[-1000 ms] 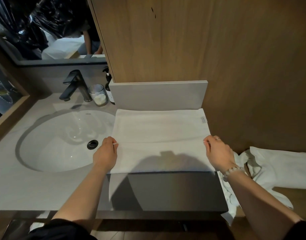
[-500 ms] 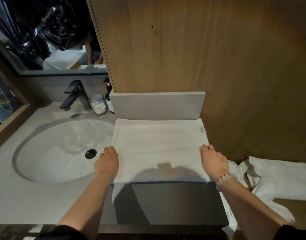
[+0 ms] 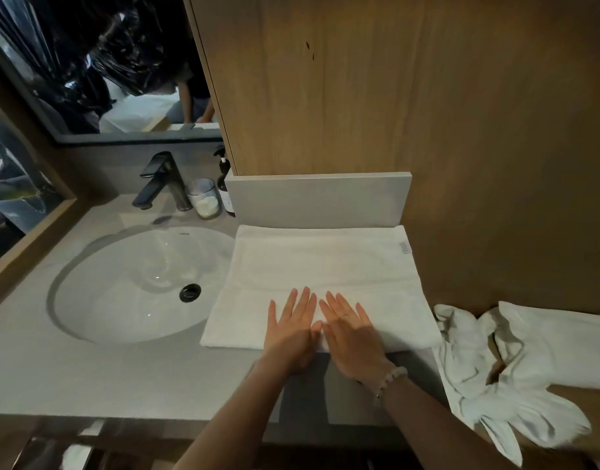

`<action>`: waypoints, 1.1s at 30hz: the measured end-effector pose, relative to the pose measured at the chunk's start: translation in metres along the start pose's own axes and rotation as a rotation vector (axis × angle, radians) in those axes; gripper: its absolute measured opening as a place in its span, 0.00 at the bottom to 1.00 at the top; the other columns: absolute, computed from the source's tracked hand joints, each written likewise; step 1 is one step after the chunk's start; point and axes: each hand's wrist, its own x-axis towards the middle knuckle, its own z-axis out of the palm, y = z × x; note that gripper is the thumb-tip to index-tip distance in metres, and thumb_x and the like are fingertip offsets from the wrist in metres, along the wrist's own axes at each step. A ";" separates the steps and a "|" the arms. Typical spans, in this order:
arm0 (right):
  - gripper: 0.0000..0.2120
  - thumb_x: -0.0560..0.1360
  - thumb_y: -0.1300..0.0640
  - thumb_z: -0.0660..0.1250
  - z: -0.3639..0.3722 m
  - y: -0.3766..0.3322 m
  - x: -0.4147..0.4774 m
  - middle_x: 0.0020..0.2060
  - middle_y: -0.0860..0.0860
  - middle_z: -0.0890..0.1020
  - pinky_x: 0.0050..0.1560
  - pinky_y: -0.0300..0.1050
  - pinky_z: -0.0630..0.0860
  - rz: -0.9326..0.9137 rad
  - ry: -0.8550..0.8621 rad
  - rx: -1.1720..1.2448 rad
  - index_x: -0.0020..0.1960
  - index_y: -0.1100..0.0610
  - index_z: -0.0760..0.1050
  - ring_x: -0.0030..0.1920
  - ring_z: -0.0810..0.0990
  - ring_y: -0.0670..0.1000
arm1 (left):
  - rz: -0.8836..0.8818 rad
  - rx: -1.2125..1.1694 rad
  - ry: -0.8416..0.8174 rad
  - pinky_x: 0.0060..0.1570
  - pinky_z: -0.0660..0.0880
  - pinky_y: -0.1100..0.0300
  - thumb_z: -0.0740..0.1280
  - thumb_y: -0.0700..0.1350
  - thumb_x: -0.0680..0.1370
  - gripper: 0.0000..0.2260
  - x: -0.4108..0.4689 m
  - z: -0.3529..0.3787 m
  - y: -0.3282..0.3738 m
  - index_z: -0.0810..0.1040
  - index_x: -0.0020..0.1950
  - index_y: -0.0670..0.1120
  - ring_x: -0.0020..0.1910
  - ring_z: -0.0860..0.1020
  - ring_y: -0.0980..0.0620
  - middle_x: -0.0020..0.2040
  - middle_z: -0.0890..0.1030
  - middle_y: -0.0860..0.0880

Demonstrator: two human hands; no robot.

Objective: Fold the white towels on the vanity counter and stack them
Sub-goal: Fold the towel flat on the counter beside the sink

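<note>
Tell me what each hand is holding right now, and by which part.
Nothing is held. The left hand and right hand lie flat, fingers straight, on the folded towel near its front edge.

The grey surface (image 3: 88, 378) has a round white sink (image 3: 132, 286) set in its left part. A folded white towel (image 3: 325, 262) lies flat just beside the sink, on its right. A black tap (image 3: 162, 181), a glass jar (image 3: 205, 200) and a dark bottle (image 3: 225, 193) stand at the back.
</note>
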 end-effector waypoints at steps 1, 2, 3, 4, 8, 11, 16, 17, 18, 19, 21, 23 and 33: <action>0.19 0.76 0.46 0.62 0.001 0.006 -0.001 0.60 0.55 0.79 0.58 0.54 0.73 -0.014 -0.006 -0.019 0.60 0.57 0.79 0.58 0.80 0.55 | -0.019 0.004 -0.023 0.66 0.29 0.47 0.45 0.58 0.81 0.28 0.001 0.000 -0.001 0.38 0.77 0.51 0.74 0.32 0.49 0.73 0.31 0.52; 0.24 0.80 0.44 0.52 0.000 0.011 -0.002 0.61 0.54 0.79 0.59 0.54 0.72 -0.006 -0.073 -0.018 0.62 0.57 0.78 0.59 0.79 0.56 | -0.032 0.007 -0.040 0.66 0.28 0.47 0.43 0.58 0.81 0.27 0.002 -0.001 0.000 0.37 0.76 0.51 0.74 0.32 0.49 0.74 0.31 0.52; 0.29 0.81 0.42 0.44 -0.001 0.016 -0.002 0.63 0.54 0.77 0.61 0.54 0.71 -0.004 -0.116 -0.017 0.64 0.56 0.76 0.61 0.78 0.56 | -0.040 0.011 -0.051 0.66 0.28 0.48 0.43 0.58 0.81 0.27 0.002 -0.001 0.000 0.36 0.76 0.52 0.74 0.32 0.50 0.75 0.32 0.52; 0.33 0.80 0.40 0.39 -0.006 0.020 -0.002 0.65 0.54 0.75 0.64 0.54 0.68 0.004 -0.149 -0.012 0.66 0.57 0.74 0.64 0.76 0.56 | -0.055 0.001 -0.057 0.66 0.27 0.48 0.42 0.58 0.81 0.27 0.002 -0.002 -0.001 0.36 0.76 0.53 0.74 0.32 0.50 0.75 0.33 0.53; 0.48 0.65 0.28 0.23 -0.022 0.051 -0.007 0.76 0.46 0.43 0.71 0.46 0.36 0.091 -0.228 0.011 0.77 0.51 0.44 0.76 0.42 0.48 | -0.117 -0.104 -0.046 0.69 0.30 0.48 0.42 0.58 0.81 0.25 -0.002 -0.001 -0.015 0.37 0.76 0.54 0.75 0.33 0.50 0.76 0.34 0.53; 0.42 0.69 0.27 0.31 -0.036 0.073 -0.014 0.75 0.45 0.38 0.72 0.43 0.34 0.218 -0.297 0.010 0.77 0.49 0.40 0.75 0.35 0.45 | -0.192 -0.136 -0.052 0.71 0.33 0.45 0.42 0.59 0.81 0.26 -0.008 -0.002 -0.028 0.38 0.77 0.53 0.75 0.34 0.49 0.76 0.36 0.53; 0.49 0.61 0.25 0.26 -0.037 0.077 -0.016 0.75 0.46 0.37 0.72 0.50 0.33 0.278 -0.330 -0.037 0.77 0.47 0.39 0.75 0.33 0.49 | -0.308 -0.124 -0.105 0.71 0.34 0.43 0.42 0.64 0.79 0.30 -0.017 -0.006 -0.043 0.36 0.76 0.55 0.75 0.34 0.46 0.76 0.33 0.52; 0.46 0.63 0.26 0.29 -0.039 0.076 -0.016 0.75 0.46 0.36 0.72 0.50 0.32 0.282 -0.347 -0.035 0.76 0.47 0.38 0.75 0.33 0.49 | -0.307 -0.128 -0.113 0.71 0.34 0.43 0.42 0.64 0.79 0.30 -0.019 -0.007 -0.044 0.36 0.76 0.55 0.75 0.34 0.46 0.76 0.33 0.52; 0.44 0.65 0.27 0.31 -0.040 0.076 -0.016 0.75 0.46 0.36 0.72 0.50 0.32 0.280 -0.359 -0.043 0.76 0.47 0.38 0.75 0.33 0.49 | -0.305 -0.133 -0.115 0.71 0.35 0.44 0.42 0.64 0.79 0.29 -0.020 -0.007 -0.044 0.36 0.76 0.55 0.75 0.33 0.46 0.76 0.33 0.53; 0.42 0.67 0.27 0.33 -0.040 0.076 -0.017 0.75 0.46 0.35 0.72 0.50 0.32 0.281 -0.369 -0.052 0.76 0.47 0.37 0.74 0.32 0.50 | -0.304 -0.140 -0.115 0.72 0.35 0.44 0.43 0.64 0.79 0.29 -0.021 -0.007 -0.044 0.36 0.76 0.55 0.75 0.33 0.46 0.76 0.33 0.53; 0.38 0.72 0.30 0.37 -0.041 0.076 -0.021 0.75 0.46 0.35 0.72 0.51 0.33 0.282 -0.376 -0.064 0.76 0.47 0.37 0.74 0.32 0.50 | -0.305 -0.150 -0.114 0.72 0.35 0.44 0.43 0.64 0.79 0.29 -0.025 -0.007 -0.043 0.36 0.76 0.55 0.75 0.33 0.47 0.76 0.33 0.53; 0.37 0.73 0.30 0.38 -0.041 0.075 -0.025 0.75 0.46 0.35 0.72 0.51 0.33 0.279 -0.380 -0.077 0.76 0.47 0.36 0.74 0.32 0.50 | -0.305 -0.150 -0.116 0.72 0.35 0.44 0.43 0.64 0.79 0.30 -0.029 -0.005 -0.041 0.37 0.76 0.55 0.75 0.33 0.47 0.76 0.33 0.53; 0.33 0.78 0.36 0.42 -0.054 0.070 -0.030 0.76 0.48 0.37 0.74 0.52 0.36 0.299 -0.498 -0.031 0.77 0.51 0.39 0.75 0.35 0.50 | -0.278 -0.216 -0.171 0.73 0.42 0.44 0.45 0.61 0.80 0.29 -0.042 -0.015 -0.042 0.43 0.78 0.50 0.76 0.40 0.45 0.78 0.41 0.50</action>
